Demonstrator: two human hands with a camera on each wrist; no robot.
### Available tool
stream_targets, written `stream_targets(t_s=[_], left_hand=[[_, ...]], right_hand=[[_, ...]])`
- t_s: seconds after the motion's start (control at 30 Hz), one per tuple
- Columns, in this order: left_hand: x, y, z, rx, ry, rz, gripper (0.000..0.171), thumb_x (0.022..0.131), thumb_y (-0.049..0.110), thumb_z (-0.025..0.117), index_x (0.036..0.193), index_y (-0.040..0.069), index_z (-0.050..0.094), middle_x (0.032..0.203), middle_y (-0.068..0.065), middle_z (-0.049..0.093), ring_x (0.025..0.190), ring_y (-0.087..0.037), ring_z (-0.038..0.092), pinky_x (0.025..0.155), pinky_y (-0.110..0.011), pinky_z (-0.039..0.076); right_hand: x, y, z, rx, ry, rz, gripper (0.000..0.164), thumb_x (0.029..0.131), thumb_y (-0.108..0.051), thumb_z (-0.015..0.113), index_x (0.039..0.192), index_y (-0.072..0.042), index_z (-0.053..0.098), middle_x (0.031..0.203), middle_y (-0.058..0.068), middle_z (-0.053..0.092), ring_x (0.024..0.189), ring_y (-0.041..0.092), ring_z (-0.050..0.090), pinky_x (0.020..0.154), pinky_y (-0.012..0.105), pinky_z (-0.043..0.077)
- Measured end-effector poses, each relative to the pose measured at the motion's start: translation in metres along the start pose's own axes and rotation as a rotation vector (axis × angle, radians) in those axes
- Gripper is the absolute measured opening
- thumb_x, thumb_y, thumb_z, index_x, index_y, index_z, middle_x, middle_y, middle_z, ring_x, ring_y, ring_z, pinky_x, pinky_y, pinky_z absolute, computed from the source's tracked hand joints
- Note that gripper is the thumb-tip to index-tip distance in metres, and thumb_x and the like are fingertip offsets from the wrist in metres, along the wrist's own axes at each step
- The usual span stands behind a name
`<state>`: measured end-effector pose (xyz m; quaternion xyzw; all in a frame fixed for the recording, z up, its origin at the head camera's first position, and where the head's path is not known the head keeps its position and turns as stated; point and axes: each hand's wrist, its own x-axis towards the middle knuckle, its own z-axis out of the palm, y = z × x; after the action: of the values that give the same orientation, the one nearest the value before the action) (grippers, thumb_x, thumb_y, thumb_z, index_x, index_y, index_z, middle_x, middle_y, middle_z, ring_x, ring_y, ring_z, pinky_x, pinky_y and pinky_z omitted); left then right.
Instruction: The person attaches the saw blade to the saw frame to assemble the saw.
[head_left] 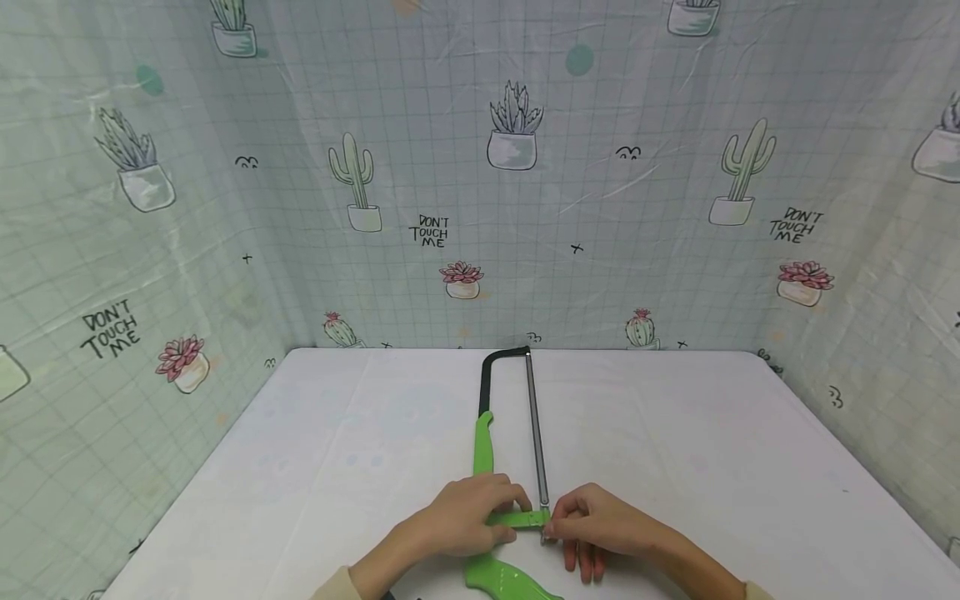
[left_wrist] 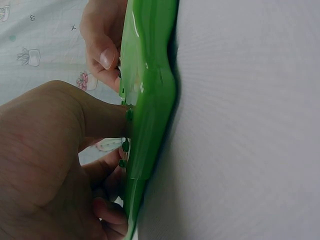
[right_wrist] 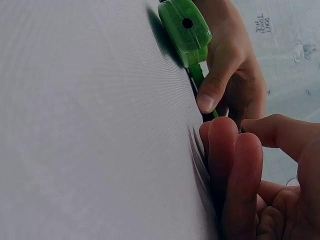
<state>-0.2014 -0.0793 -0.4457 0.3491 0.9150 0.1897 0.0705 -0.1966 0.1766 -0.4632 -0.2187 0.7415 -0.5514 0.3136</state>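
Note:
A hacksaw lies flat on the white table, its green frame (head_left: 483,446) running away from me and its black front bow (head_left: 486,383) at the far end. The grey blade (head_left: 536,425) is attached along the right side. My left hand (head_left: 472,517) grips the green frame near the handle (head_left: 506,577), thumb and fingers at either side of the crosspiece (head_left: 521,519). At the blade's near end, my right hand (head_left: 603,525) pinches the small metal tension screw (head_left: 543,537) between thumb and index finger. Its other fingers hang bent beside the table, and in the right wrist view they cover the screw.
Under the saw spreads a white table cover (head_left: 675,433). A cactus-print curtain (head_left: 585,208) stands behind the table and along both sides. A small dark thing (head_left: 387,595) shows at the bottom edge by the left sleeve.

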Motion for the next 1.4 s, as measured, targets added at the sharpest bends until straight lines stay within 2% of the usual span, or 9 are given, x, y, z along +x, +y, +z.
stream_targets(t_s=[0.37,0.67,0.97,1.4], left_hand=[[0.0000,-0.0003,0.0003,-0.008,-0.002,-0.004,0.029,0.090,0.033,0.075,0.118,0.036,0.069,0.098,0.018,0.062,0.092,0.001,0.056,0.074,-0.026,0.049],[0.0018,-0.0029,0.0030,-0.009,-0.004,-0.008,0.027,0.090,0.033,0.075,0.117,0.036,0.070,0.097,0.018,0.062,0.091,0.002,0.056,0.074,-0.024,0.049],[0.0014,-0.0047,0.0040,0.003,0.010,0.001,0.026,0.090,0.033,0.074,0.116,0.037,0.069,0.098,0.019,0.061,0.093,0.003,0.057,0.076,-0.024,0.049],[0.0014,-0.0042,0.0031,-0.001,0.010,0.004,0.026,0.090,0.033,0.074,0.115,0.037,0.069,0.098,0.019,0.061,0.093,0.003,0.057,0.077,-0.024,0.049]], right_hand=[[-0.0004,0.0008,-0.0003,-0.006,-0.013,-0.024,0.017,0.096,-0.016,0.060,0.094,-0.001,0.067,0.064,-0.001,0.068,0.045,0.002,0.060,0.043,0.018,0.047],[-0.0022,0.0015,-0.0005,0.007,-0.009,-0.025,0.015,0.095,-0.011,0.059,0.096,0.001,0.066,0.067,0.004,0.070,0.046,0.005,0.061,0.043,0.020,0.048],[-0.0021,-0.0013,0.0001,0.010,-0.011,-0.018,0.012,0.094,-0.011,0.059,0.094,0.000,0.065,0.064,-0.001,0.068,0.046,0.003,0.061,0.043,0.019,0.048],[-0.0020,-0.0013,-0.0012,0.009,-0.020,-0.031,0.011,0.095,-0.011,0.060,0.094,-0.002,0.065,0.065,-0.001,0.068,0.046,0.002,0.060,0.044,0.019,0.048]])
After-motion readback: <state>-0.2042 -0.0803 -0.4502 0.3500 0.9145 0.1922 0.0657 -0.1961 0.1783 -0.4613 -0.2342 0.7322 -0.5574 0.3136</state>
